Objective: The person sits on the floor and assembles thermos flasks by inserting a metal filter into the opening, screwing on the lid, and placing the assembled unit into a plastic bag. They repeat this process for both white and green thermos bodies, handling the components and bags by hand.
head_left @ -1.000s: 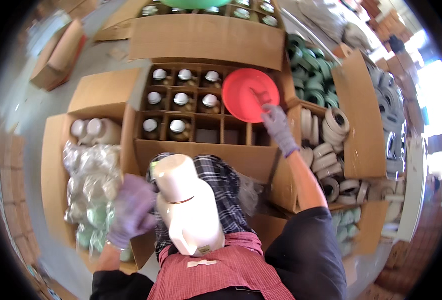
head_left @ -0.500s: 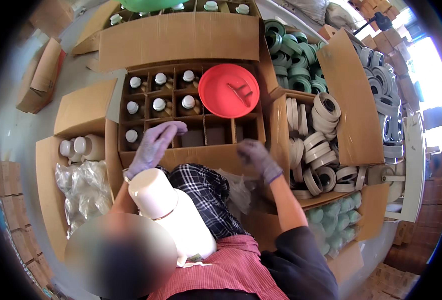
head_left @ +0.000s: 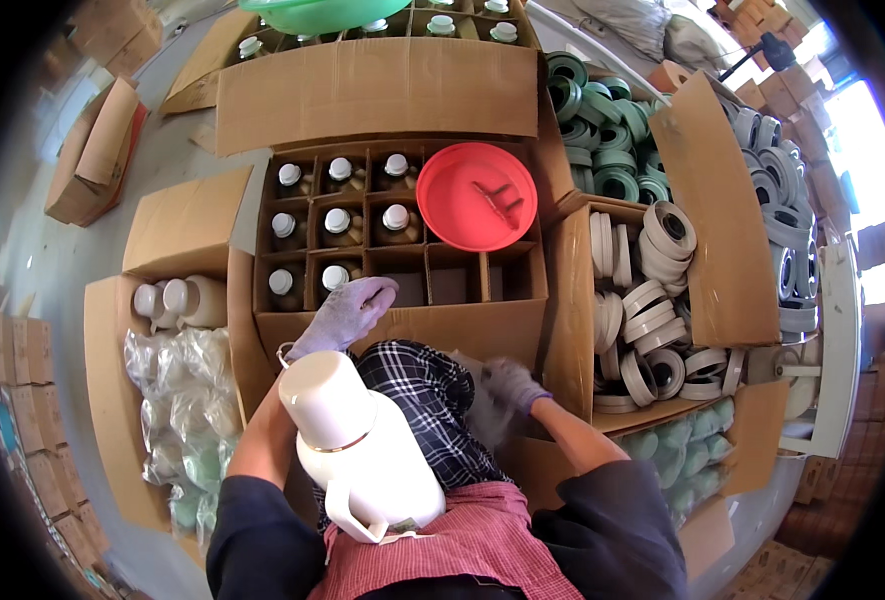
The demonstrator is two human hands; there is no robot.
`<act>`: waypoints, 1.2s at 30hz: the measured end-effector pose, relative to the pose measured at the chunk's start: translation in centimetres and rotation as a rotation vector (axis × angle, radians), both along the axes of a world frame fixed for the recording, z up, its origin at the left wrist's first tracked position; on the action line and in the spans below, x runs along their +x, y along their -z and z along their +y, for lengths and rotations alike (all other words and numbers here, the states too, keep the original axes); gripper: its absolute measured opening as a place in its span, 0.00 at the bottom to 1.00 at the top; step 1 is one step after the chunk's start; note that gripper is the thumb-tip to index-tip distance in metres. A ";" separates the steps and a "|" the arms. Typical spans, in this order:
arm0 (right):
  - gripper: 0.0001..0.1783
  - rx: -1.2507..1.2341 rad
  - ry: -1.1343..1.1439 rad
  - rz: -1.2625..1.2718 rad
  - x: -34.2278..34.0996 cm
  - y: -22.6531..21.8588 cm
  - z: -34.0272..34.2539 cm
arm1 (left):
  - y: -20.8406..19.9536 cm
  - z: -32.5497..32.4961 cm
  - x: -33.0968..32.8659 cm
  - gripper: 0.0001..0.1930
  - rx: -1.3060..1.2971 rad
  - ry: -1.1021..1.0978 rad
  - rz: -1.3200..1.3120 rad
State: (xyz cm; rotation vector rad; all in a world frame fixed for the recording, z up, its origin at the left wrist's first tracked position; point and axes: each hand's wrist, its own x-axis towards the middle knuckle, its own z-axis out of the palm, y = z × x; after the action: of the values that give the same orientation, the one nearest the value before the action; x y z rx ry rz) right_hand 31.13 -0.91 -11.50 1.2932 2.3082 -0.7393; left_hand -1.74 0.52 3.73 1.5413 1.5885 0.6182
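A white flask (head_left: 373, 470) with a cream cap and a side handle leans across my lap. My left hand (head_left: 348, 315), in a pale glove, lies over the near edge of a divided carton (head_left: 443, 325). Its fingers extend loosely to the right, and nothing shows in them. Bottles with white caps (head_left: 339, 220) stand in the carton's left and middle cells. My gloved right hand (head_left: 513, 388) is smeared by motion beside a clear plastic bag (head_left: 475, 405), right of my knee. Whether it holds anything is unclear.
A red bowl (head_left: 453, 215) with thin dark pieces sits on the carton. At right, boxes hold white rings (head_left: 653, 310), green rings (head_left: 613, 150) and grey rings (head_left: 778, 200). The left box holds white flasks (head_left: 198, 300) and plastic-wrapped parts (head_left: 183, 400). A green basin (head_left: 323, 14) stands at the far end.
My right hand has drawn back from the carton's near edge toward the bag by my knee. My left hand has shifted slightly nearer me, uncovering a white-capped bottle. The view has shifted slightly.
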 end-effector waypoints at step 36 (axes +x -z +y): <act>0.08 0.556 0.381 0.986 -16.7 -16.2 5.2 | -2.9 -2.8 -1.1 0.11 0.272 -0.930 -1.006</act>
State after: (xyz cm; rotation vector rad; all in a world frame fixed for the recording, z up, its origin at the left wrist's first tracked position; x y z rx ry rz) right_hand 14.38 4.29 4.74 1.9600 3.2430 -1.0782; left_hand -2.81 -2.28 6.68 0.3412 1.3127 1.8157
